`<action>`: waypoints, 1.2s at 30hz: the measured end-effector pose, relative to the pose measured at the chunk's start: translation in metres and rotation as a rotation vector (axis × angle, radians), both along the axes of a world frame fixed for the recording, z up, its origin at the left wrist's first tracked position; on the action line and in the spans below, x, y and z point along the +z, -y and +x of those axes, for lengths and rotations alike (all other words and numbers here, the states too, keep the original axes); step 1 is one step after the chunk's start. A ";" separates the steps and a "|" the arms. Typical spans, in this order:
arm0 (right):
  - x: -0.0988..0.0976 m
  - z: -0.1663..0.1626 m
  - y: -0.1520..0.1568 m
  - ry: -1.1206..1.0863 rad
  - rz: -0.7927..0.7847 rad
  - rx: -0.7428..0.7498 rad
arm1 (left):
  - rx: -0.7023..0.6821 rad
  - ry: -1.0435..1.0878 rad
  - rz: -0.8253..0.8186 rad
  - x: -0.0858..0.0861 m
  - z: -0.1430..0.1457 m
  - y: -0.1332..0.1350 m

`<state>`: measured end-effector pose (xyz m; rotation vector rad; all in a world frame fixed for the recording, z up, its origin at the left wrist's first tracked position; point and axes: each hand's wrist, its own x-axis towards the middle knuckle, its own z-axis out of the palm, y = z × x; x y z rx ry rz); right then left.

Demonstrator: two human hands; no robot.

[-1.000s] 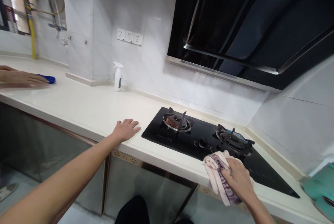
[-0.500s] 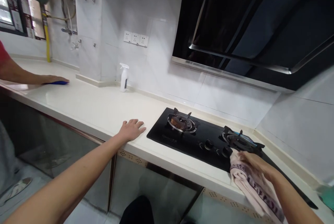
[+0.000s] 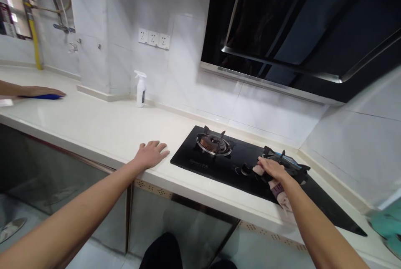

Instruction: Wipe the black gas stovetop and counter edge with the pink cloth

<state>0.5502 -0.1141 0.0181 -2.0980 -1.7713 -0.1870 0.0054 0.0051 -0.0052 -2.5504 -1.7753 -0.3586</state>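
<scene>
Lying beneath the right hand (image 3: 271, 168), the cloth (image 3: 281, 192) trails under the wrist.

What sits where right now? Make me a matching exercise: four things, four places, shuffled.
1. left hand
2. right hand
3. spray bottle
4. blue cloth

a. under another person's hand, far left
b. flat on the countertop, beside the gas hob
c. upright by the tiled wall
d. on a pink cloth by the right burner

Pairs: 1-b, 2-d, 3-c, 4-a.
</scene>
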 end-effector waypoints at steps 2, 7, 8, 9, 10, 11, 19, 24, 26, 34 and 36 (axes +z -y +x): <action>-0.001 -0.009 -0.002 0.004 -0.043 0.026 | -0.001 0.006 0.001 0.000 0.000 0.000; -0.005 -0.027 0.009 0.039 -0.042 0.130 | -0.005 0.007 0.000 0.001 0.000 0.001; -0.006 -0.030 0.013 0.043 -0.034 0.150 | -0.002 0.008 -0.004 0.001 0.000 0.001; -0.007 -0.032 0.018 0.047 -0.023 0.168 | 0.000 0.009 -0.007 0.002 0.000 0.002; -0.009 -0.034 0.023 0.050 -0.011 0.187 | 0.002 0.009 -0.009 0.002 0.000 0.002; -0.011 -0.036 0.027 0.055 0.000 0.204 | 0.002 0.008 -0.011 0.002 0.000 0.002; -0.030 -0.048 0.054 0.089 0.113 0.296 | 0.013 -0.003 -0.003 0.002 0.000 0.003; -0.037 -0.052 0.061 0.109 0.205 0.326 | 0.025 -0.025 -0.004 0.002 -0.001 0.003; -0.038 -0.053 0.067 0.119 0.222 0.341 | 0.026 -0.031 -0.005 0.001 -0.001 0.003; -0.043 -0.052 0.101 0.183 0.253 0.346 | 0.021 -0.030 0.009 0.001 0.000 0.003; -0.041 -0.048 0.106 0.197 0.298 0.306 | 0.019 -0.024 0.014 0.000 0.001 0.003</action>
